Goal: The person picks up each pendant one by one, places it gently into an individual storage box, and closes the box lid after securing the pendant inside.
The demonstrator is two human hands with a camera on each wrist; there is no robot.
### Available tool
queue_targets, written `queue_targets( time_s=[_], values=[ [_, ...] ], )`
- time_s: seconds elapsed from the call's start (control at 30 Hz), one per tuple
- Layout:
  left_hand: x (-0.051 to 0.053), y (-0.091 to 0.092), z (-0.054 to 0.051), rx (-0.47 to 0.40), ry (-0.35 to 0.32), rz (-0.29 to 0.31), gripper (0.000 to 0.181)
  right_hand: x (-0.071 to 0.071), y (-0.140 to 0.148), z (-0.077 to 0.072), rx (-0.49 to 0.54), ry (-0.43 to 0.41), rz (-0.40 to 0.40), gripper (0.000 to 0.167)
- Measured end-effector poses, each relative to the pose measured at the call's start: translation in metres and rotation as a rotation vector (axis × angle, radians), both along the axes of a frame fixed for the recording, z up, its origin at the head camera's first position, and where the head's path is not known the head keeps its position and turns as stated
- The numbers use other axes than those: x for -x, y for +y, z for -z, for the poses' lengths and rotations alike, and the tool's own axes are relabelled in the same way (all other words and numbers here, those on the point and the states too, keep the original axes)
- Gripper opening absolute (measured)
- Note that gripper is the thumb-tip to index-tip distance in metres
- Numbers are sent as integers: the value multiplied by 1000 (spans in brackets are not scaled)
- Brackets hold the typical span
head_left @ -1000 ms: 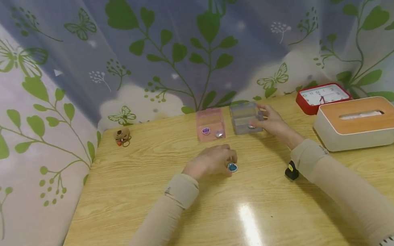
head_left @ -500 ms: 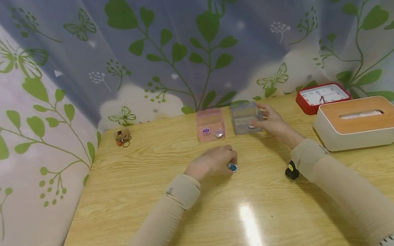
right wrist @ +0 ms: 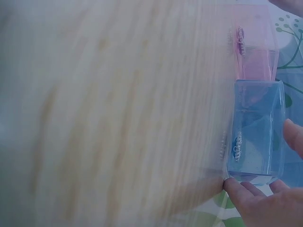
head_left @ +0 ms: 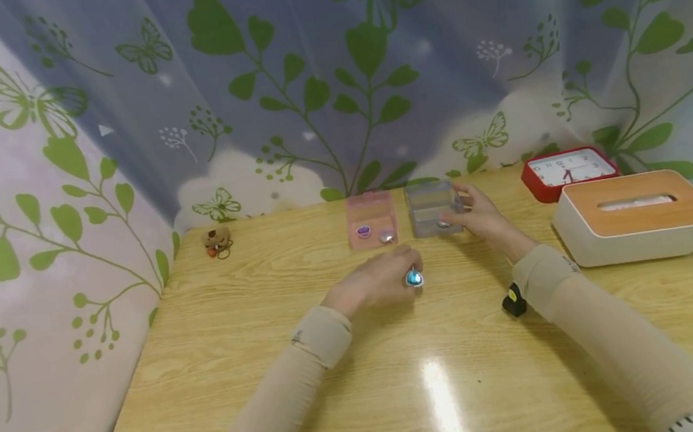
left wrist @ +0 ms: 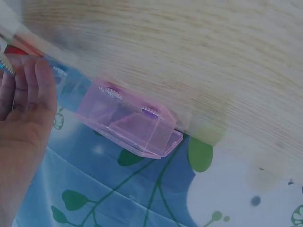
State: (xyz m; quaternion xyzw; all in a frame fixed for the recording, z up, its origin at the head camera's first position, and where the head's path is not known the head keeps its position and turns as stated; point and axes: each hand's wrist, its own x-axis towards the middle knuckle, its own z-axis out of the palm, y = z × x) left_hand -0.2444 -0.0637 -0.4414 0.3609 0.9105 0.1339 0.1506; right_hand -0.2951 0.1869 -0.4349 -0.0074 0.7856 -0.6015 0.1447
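Observation:
My left hand (head_left: 385,277) pinches a blue gem (head_left: 414,278) with a beaded silver rim, just above the table in front of the boxes. In the left wrist view only part of the gem (left wrist: 6,65) shows, at the left edge. My right hand (head_left: 481,216) holds the right side of a clear blue box (head_left: 427,200), which stands with its lid up and has a silver-rimmed gem (right wrist: 238,146) inside. To its left stands an open pink box (head_left: 368,205) containing a purple gem (head_left: 364,231) and a pale gem (head_left: 387,238).
A small black object with a yellow mark (head_left: 514,300) lies near the right sleeve. At the right stand a white tissue box (head_left: 626,245) with a wooden top and a red clock (head_left: 542,183). A brown trinket (head_left: 216,239) lies far left. A patterned curtain (head_left: 304,71) backs the table.
The blue gem, lying at the left fingertips before, is now pinched and raised a little, turned toward the camera. My left hand has shifted slightly forward and right. The right hand stays at the blue box.

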Motion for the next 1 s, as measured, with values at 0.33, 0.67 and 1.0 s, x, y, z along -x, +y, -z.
queue_targets(
  time_s=[0.33,0.67,1.0],
  values=[
    [4,-1,-4,-129,-31,-41,36,2,2,2,-8,-1,-4,89],
    [11,0,-7,-257,-86,-78,40,2,2,2,-7,4,-2,88],
    [29,5,-8,-487,-105,-114,35,1,0,0,-8,16,-12,90]
  ],
)
